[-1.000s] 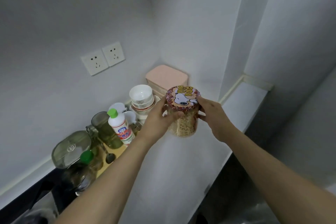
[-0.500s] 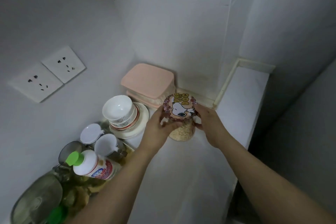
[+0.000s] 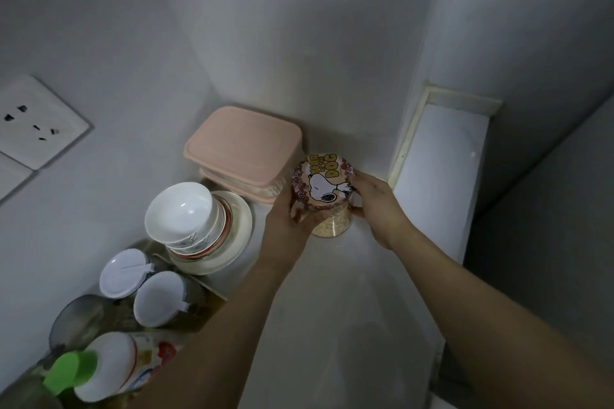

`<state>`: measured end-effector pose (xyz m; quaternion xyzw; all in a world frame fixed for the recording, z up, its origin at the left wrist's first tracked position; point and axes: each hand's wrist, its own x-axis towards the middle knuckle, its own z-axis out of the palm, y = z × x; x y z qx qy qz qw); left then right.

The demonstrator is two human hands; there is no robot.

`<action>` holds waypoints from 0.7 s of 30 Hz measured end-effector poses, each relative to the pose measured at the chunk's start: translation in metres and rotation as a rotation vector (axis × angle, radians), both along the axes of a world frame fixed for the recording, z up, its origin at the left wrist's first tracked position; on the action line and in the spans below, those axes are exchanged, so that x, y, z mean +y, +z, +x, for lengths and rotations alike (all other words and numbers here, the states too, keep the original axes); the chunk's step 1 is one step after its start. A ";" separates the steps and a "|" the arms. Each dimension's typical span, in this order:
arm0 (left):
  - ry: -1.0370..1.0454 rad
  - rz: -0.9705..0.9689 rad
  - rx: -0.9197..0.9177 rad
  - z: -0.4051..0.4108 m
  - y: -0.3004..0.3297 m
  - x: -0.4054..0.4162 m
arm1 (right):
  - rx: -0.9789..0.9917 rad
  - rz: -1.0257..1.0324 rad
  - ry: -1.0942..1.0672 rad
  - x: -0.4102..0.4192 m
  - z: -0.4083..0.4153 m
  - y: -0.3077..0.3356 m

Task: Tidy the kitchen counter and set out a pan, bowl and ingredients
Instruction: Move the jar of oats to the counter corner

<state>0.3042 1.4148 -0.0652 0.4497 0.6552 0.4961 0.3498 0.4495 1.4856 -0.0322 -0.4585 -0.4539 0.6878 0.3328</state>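
Observation:
A clear jar (image 3: 332, 226) of pale grain, capped by a cartoon-dog lid (image 3: 322, 181), stands on the white counter (image 3: 332, 309) near the back corner. My left hand (image 3: 289, 219) grips its left side with fingers curled round the glass. My right hand (image 3: 375, 206) holds the right side, fingers reaching the lid's rim. The jar sits just right of a pink-lidded container (image 3: 244, 146). A stack of white bowls (image 3: 186, 216) rests on a plate (image 3: 236, 229) to the left.
Two white-lidded cups (image 3: 123, 272) and a white bottle with a green cap (image 3: 106, 365) crowd the lower left. A wall socket (image 3: 36, 123) is on the left wall. A raised white ledge (image 3: 438, 169) runs along the right, with the counter's edge below it.
Both hands carried the jar further back toward the corner and lower, down to the counter beside the pink-lidded container. My view moved closer and to the right.

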 end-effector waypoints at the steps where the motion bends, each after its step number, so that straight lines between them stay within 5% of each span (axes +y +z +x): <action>1: 0.004 0.001 0.014 0.000 -0.002 0.003 | 0.006 -0.006 0.002 0.003 0.000 -0.001; 21: 0.147 -0.021 0.124 0.003 -0.023 0.015 | 0.080 -0.048 -0.057 0.027 -0.011 -0.019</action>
